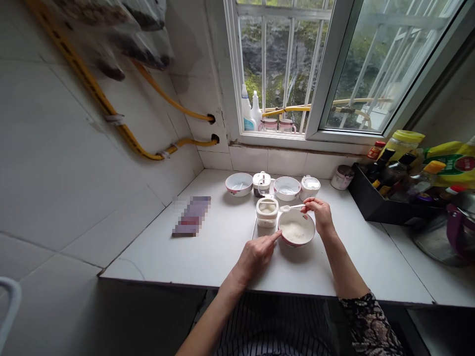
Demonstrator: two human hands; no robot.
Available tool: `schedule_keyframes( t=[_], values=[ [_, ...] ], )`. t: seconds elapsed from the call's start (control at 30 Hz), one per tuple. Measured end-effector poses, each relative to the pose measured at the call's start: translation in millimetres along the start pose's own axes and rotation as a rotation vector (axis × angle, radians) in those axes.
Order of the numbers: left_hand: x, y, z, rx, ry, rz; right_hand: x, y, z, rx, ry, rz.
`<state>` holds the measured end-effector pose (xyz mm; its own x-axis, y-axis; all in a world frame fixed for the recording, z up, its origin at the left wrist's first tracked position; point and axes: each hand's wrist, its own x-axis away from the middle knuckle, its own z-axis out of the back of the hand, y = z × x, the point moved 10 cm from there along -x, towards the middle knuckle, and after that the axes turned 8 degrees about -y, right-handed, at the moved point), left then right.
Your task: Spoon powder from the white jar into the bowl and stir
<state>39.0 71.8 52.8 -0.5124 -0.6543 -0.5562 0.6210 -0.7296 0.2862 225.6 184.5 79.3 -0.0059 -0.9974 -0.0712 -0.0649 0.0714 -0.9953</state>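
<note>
Right hand (318,215) gripping white spoon (292,208); left hand (261,251), index extended, apparently touching bowl (297,228) rim.

The smooth white table (144,257) has a soft sheen. At twelve o'clock, the round white floral-patterned bowls (239,189) look glossy, like glazed ceramic; at two o'clock, the black rectangular box (386,210) looks like matt plastic.
</note>
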Motion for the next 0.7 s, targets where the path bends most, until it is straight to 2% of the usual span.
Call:
schedule_keyframes(
  t=[0.1, 0.2, 0.33, 0.43, 0.5, 0.53, 0.7],
  values=[
    [-0.1, -0.2, -0.7, -0.011, 0.000, -0.004, 4.4, -8.8, -17.2, 0.087, -0.019, 0.093],
    [0.3, -0.9, -1.5, -0.006, -0.001, -0.001, 13.9, -28.3, -38.4, 0.269, -0.067, 0.317],
    [0.4, -1.1, -1.7, -0.002, -0.005, 0.000, 37.8, -51.5, -71.4, 0.685, -0.189, 0.692],
    [0.4, -0.3, -0.8, -0.008, 0.002, -0.005, 49.6, -59.6, -75.1, 0.762, -0.190, 0.826],
    [0.4, -0.2, 0.1, -0.002, 0.013, -0.004, 48.1, -62.4, -64.3, 0.675, -0.130, 0.786],
    [0.4, -0.3, 0.5, 0.004, 0.018, -0.003, 44.3, -60.8, -56.5, 0.599, -0.101, 0.722],
    [0.6, 0.1, 0.9, 0.028, 0.025, -0.010, 19.1, -28.1, -15.3, 0.204, 0.004, 0.292]
  ],
)
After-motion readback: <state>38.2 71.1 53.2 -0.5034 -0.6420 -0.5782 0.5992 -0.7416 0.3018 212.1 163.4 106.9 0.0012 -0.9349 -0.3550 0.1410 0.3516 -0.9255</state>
